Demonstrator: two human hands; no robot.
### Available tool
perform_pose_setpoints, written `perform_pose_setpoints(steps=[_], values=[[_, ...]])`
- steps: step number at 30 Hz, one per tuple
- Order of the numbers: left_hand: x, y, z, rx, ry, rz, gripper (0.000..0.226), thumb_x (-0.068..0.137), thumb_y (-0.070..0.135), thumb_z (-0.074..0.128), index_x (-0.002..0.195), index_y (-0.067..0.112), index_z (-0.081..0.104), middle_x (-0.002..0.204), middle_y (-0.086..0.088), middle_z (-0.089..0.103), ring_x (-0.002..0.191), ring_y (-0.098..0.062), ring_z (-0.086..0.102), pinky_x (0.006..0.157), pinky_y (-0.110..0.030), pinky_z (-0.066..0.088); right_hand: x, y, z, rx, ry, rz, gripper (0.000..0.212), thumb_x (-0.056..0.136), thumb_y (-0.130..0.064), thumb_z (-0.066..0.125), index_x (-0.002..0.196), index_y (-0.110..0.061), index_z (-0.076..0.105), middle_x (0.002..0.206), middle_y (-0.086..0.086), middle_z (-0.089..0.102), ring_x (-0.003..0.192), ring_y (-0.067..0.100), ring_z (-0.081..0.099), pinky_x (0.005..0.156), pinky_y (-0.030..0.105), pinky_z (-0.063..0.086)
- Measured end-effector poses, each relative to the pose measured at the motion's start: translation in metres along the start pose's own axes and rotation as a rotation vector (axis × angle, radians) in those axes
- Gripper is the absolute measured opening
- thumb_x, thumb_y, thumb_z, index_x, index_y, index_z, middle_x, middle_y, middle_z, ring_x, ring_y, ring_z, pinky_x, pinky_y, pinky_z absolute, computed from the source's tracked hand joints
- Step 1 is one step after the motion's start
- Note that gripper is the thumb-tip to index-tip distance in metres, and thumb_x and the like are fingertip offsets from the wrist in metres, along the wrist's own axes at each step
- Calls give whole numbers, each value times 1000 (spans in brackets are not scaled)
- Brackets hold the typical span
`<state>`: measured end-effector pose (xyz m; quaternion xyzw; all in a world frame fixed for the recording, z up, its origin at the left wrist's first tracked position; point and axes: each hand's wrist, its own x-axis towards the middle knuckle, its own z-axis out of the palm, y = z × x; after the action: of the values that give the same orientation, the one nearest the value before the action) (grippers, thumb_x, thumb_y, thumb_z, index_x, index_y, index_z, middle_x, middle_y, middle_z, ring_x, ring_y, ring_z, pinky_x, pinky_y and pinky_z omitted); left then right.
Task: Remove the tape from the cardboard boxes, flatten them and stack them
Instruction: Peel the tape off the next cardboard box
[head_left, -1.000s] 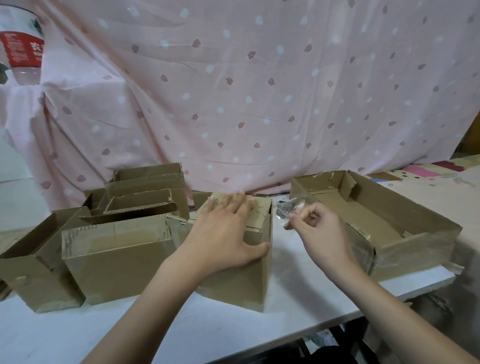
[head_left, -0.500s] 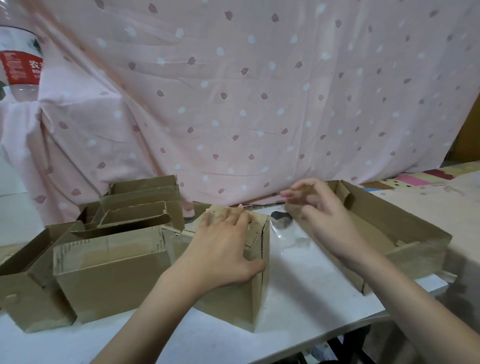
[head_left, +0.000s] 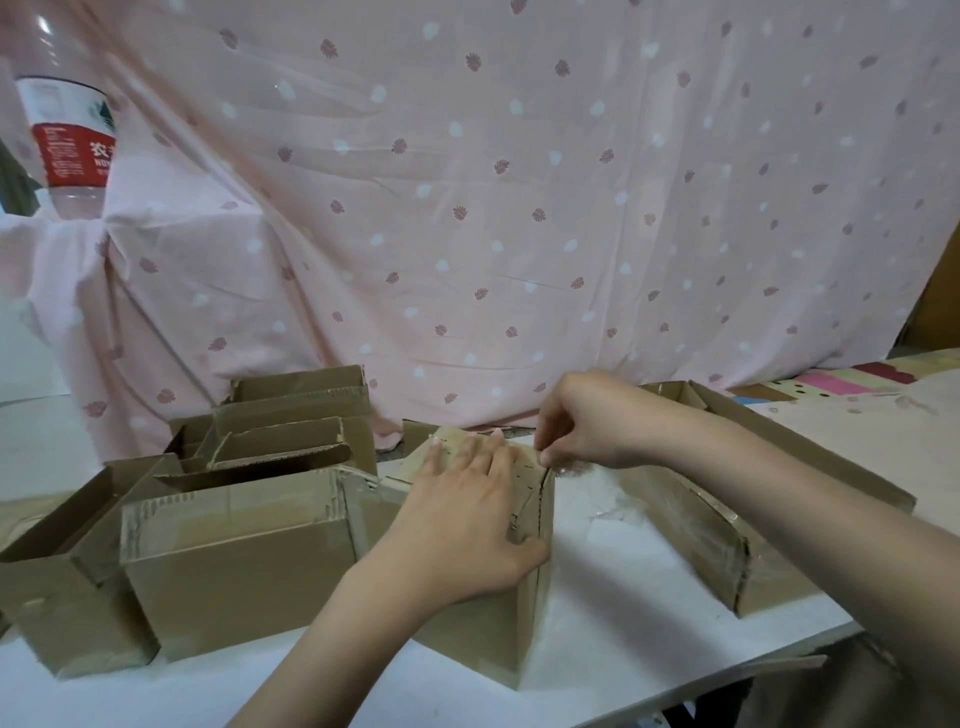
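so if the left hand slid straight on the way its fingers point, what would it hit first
Probably the right hand, pinching at the top edge of the brown cardboard box just beyond the left hand; depth is unclear.

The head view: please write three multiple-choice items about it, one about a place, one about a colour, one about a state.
1. Where does the left hand rest?
A. on top of the middle box
B. on the bottle
C. inside the long box at the right

2. Which colour is the label on the bottle at the upper left?
A. blue
B. red and white
C. green

3. What does the right hand do?
A. lies flat on the table
B. pinches at the top edge of the middle box
C. holds a knife

Answers: 1 A, the palm lies spread on that box; 2 B, the label shows a red band below white; 3 B, its fingertips are closed together at the box's upper corner.
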<state>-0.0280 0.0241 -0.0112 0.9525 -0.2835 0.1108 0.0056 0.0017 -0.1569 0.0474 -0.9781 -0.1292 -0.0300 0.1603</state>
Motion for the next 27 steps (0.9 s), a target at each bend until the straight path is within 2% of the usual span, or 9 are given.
perform_pose_setpoints(steps=[3,6,10,15,17,19,21,24,27], values=[[1,-1,2,-5,11,1,84,85,56,49,152,15,19,166,-6,10,153,-21,5,122,-50,4,0,-9,8,-271,98,-120,18,85,-15,64,67,-17,64,71,6,62,68,22,61,71,40,57],[1,0,3,23,-18,-6,92,87,57,46,158,12,7,167,-5,1,153,-22,0,123,-50,2,3,-9,14,-293,130,-119,29,86,-23,61,61,-10,55,61,10,56,66,30,59,67,41,56],[2,-3,5,31,-24,-14,94,90,57,44,158,10,-1,166,-6,-4,153,-22,-3,123,-49,1,4,-2,14,70,124,98,21,79,-12,61,60,-7,68,60,6,71,61,19,69,55,33,56],[1,-4,6,35,-27,-14,93,90,59,43,158,13,-1,166,-6,-4,153,-22,-3,123,-49,1,-1,12,27,630,192,323,24,79,0,52,65,12,67,62,18,71,70,34,74,78,47,62],[2,-3,6,38,-32,-17,93,90,59,42,159,13,-1,166,-5,-4,153,-22,-3,122,-51,1,-6,17,32,860,228,383,22,84,7,48,73,16,65,63,20,68,71,36,70,65,35,64],[3,-3,6,43,-30,-18,92,90,59,42,158,14,-1,167,-5,-4,153,-22,-2,122,-53,1,-11,18,40,1031,272,417,20,89,9,46,84,18,63,78,30,70,69,35,71,53,27,59],[2,-4,5,42,-36,-24,90,90,58,42,158,21,-3,167,-7,-3,153,-24,-1,121,-55,2,-15,22,48,1189,362,447,23,94,7,43,92,23,60,95,41,67,76,40,73,57,32,61],[-1,-10,2,16,-47,-24,82,90,57,42,153,47,-9,166,-12,1,152,-31,3,119,-61,6,-26,37,51,1243,478,465,29,101,0,42,86,17,60,90,38,67,84,42,72,66,33,63],[-2,-10,-6,0,-116,38,83,87,59,52,146,61,-6,165,-14,-2,152,-34,0,118,-62,6,-37,45,53,1120,362,498,28,102,-7,38,93,9,60,89,30,70,78,34,70,74,27,61]])
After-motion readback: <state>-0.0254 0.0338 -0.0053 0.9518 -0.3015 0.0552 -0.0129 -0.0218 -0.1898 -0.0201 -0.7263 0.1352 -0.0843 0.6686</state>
